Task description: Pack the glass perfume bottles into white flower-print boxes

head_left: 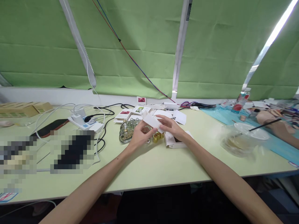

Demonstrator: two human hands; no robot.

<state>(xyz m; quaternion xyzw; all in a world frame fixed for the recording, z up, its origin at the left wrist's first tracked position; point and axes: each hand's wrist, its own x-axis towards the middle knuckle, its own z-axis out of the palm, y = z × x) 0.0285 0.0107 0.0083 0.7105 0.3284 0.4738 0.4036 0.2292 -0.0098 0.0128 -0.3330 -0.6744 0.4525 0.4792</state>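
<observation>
While the cluster of glass bottles [126, 134] stands near the middle of the table [149, 171], a small white box [151, 120] is held tilted just above its right-hand end. The left hand [139, 135] grasps this box from the left, its thumb along the near edge, and partly hides the bottles behind it. The right hand [171, 127] grasps the other end, fingers bent over it; whether the box is open cannot be told.

Just to the right of the glass bottles sit some gold caps [155, 138], and beyond these an opened white carton [173, 143] with a dark inside lies below the right hand. Directly behind the bottles, white packages [123, 114] are heaped, some bearing red or green pictures.

To the left of the bottles, well apart, lie a power strip [84, 125] with plugs and tangled cables, then a dark phone-like slab [56, 127]; farther left and behind is a row of tan boxes [21, 109]. A pixelated patch [74, 152] covers something nearer the table edge.

Far to the right of the glass bottles are a lidded clear plastic bowl [235, 144], a blue sheet [218, 118], a plastic drink bottle [242, 99] and another person's hand [268, 119], partly behind a black straw [265, 124]. Green blinds [140, 67] hang behind the bottles.
</observation>
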